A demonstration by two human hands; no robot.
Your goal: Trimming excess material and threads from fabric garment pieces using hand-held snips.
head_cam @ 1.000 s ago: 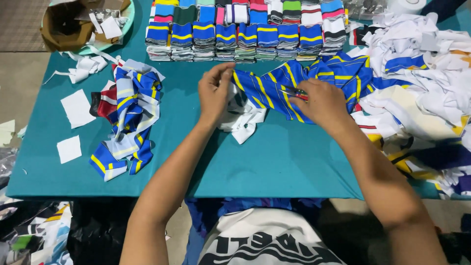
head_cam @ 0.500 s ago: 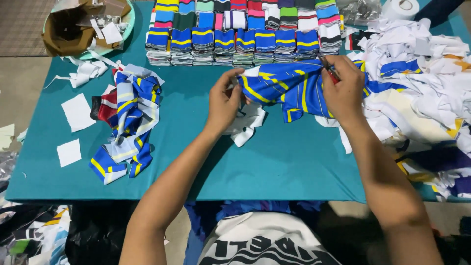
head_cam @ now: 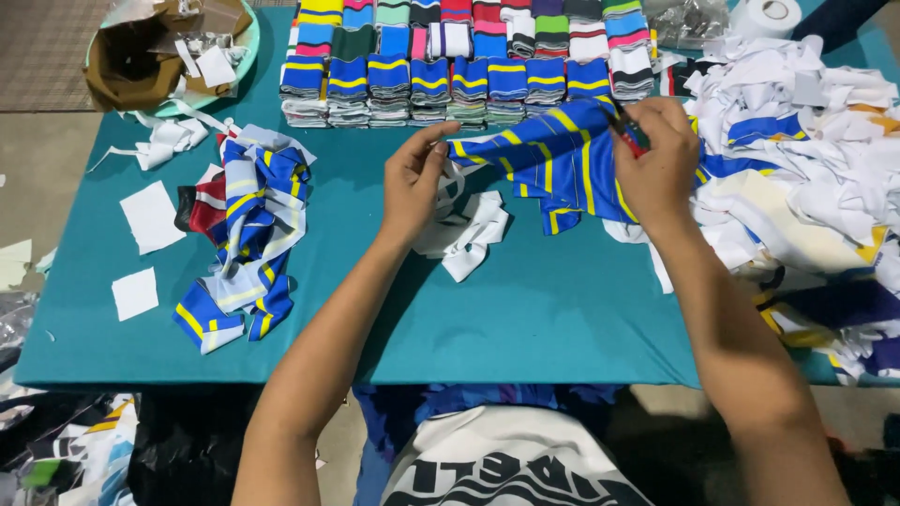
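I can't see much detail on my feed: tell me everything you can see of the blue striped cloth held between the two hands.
The blue striped cloth looks like soft knit fabric, royal blue with yellow and thin white stripes. It is stretched above the green table, rumpled, lower folds drooping onto it. The left hand pinches its left end; the right hand grips its upper right edge along with a small red-handled tool. White cloth scraps lie just beneath it.

Two blank white square paper labels (head_cam: 150,215) and (head_cam: 135,292) lie flat on the teal table's left side, near the crumpled striped fabric. More white slips (head_cam: 216,66) sit in the brown bag, top-left. No screens or signs.
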